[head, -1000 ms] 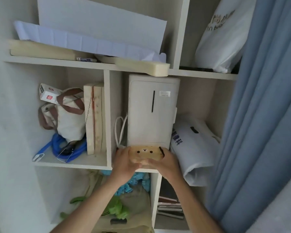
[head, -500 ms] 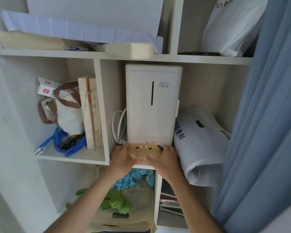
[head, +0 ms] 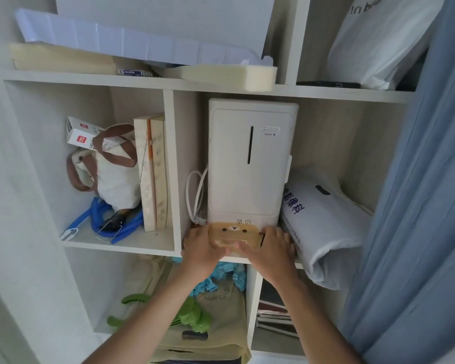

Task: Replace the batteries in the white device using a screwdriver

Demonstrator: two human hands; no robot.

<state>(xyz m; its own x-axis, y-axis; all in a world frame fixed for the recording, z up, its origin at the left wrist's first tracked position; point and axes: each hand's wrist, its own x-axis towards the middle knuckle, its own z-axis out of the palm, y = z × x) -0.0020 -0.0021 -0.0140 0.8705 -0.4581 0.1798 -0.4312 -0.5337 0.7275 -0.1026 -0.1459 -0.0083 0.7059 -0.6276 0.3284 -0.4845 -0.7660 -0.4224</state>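
Observation:
A tall white device [head: 250, 164] with a dark vertical slot stands upright in the middle shelf compartment. In front of its base sits a small translucent tan box [head: 234, 233] with a bear face on its lid. My left hand [head: 201, 245] grips the box's left end and my right hand [head: 269, 248] grips its right end, at the shelf's front edge. Something dark shows at the box's right end. No screwdriver or batteries can be made out.
A white cable [head: 195, 195] loops left of the device. A white bag with blue print [head: 323, 222] lies to its right. A tote bag [head: 116, 174], wooden boards [head: 153, 172] and blue tubing [head: 100, 219] fill the left compartment. A blue curtain [head: 420, 206] hangs at right.
The view has tilted and shifted so the shelves sit lower and more centred. Both hands stay on the bear box at the shelf edge, with little movement.

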